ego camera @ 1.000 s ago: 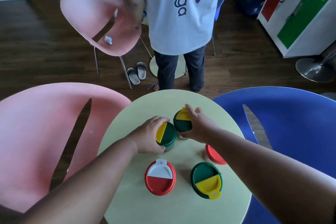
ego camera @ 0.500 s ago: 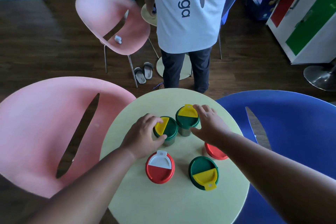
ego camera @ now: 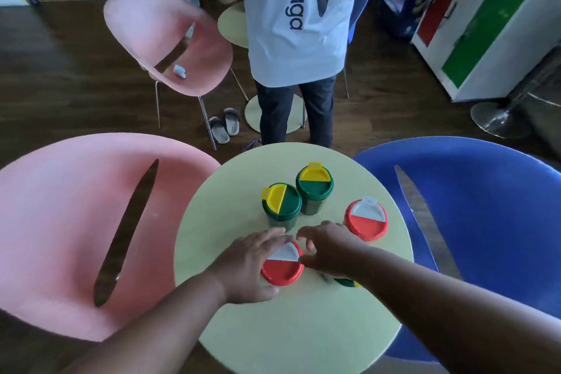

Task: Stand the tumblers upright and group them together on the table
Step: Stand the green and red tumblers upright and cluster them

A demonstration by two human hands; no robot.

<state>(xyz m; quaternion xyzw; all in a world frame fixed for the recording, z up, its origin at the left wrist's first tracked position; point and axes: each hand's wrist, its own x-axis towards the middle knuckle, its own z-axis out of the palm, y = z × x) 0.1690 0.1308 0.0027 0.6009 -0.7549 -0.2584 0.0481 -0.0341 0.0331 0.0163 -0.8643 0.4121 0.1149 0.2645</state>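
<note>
A person in a white T-shirt (ego camera: pixel 296 24) stands with their back to the round tabletop (ego camera: pixel 291 328), and the dark lettering running down the cloth reads "nciaga", cut off at the top, with "alaga" partly legible on one sleeve; no writing shows on the tumblers themselves. The tabletop is a smooth, pale yellow-green disc with a matt finish. On it, towards the far side, two tumblers stand upright and touching: one green-lidded tumbler (ego camera: pixel 281 202) whose yellow flap sits to the left, and a second green-lidded tumbler (ego camera: pixel 314 184) just beyond it with its yellow flap at the far edge. Both have round, ridged plastic lids over darker, translucent-looking bodies. To the right and apart from that pair stands a red-lidded tumbler (ego camera: pixel 365 220) with a white half-moon flap and a small tab. Nearer, another red-and-white tumbler (ego camera: pixel 283 266) stands upright between the two hands. The left hand (ego camera: pixel 249 264) lies against its left side, fingers stretched long over the lid's far rim, a loose, open grip rather than a clamp. The right hand (ego camera: pixel 329 249) hovers at its right side with fingers curled and spread; I cannot tell whether that grip has closed on anything. Under the right wrist a sliver of a fifth tumbler (ego camera: pixel 346 282), green and yellow, peeps out, mostly hidden. Moulded shell chairs ring the tabletop: a glossy pink chair (ego camera: pixel 60 222) on the left, a blue chair (ego camera: pixel 485 206) on the right, each with a slot in the seat.
</note>
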